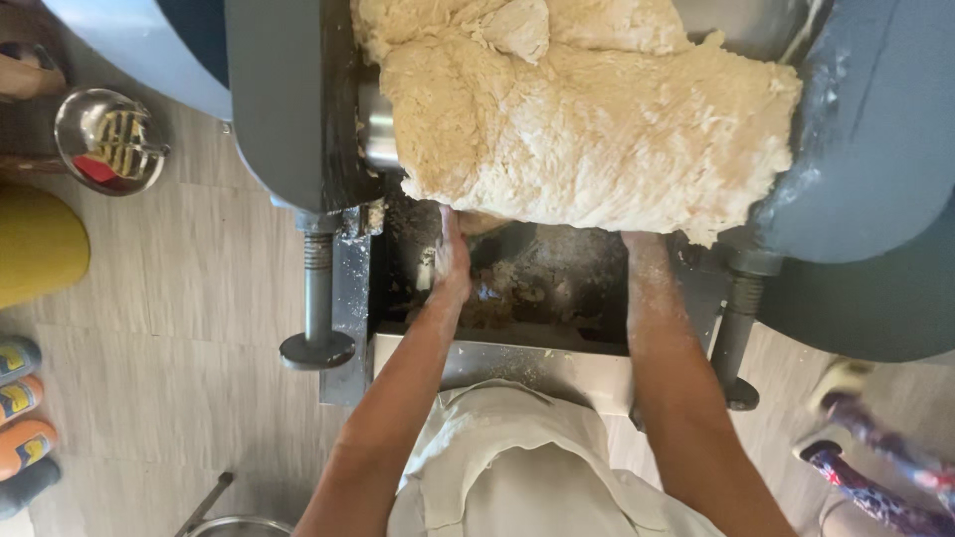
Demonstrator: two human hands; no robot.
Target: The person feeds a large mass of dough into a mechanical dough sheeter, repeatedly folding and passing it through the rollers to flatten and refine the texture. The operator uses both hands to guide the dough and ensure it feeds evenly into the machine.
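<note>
Dough: pale, shaggy dough mass hangs out of a tilted grey mixer bowl and sags over the machine's dark base plate; it looks heavy and sticky, so it needs support from beneath.
Left hand: left hand reaches up under the near left edge of the dough, fingers extended and close together, fingertips hidden by the mass; it seems placed there to take weight as the dough slides.
Right hand: right hand is buried under the dough's lower right edge, only the floured wrist and forearm showing; whether it is spread or curled cannot be told.
Machine: steel roller sits at the dough's left side; screw-foot legs rest on the pale tiled floor.
Base plate: scraps and flour lie scattered between the two forearms.
Clothing: white apron shows below the arms.
Surroundings: round metal bowl stands at left, coloured bottles lie along the left edge, and another person's patterned leg stands at right.
</note>
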